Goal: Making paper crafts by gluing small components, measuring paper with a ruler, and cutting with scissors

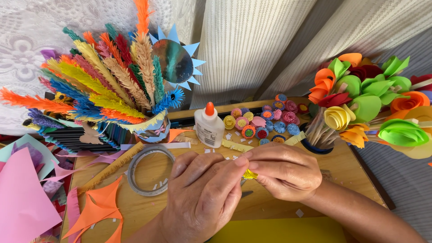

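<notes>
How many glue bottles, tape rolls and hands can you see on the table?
Glue bottle: 1
Tape roll: 1
Hands (left hand, right hand, both pinching a yellow paper bit): 2
Total: 4

left hand (202,198) + right hand (283,171) | fingers pinch yellow paper piece (250,174) | glue bottle (209,126) behind

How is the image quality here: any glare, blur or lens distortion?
Head view: bright, even daylight, with the curtain near blown out; wide-angle bending at the edges stretches the paper flowers; both hands, left and right, are sharp, as is the yellow paper pinched between them; soft shadows fall on the table.
</notes>
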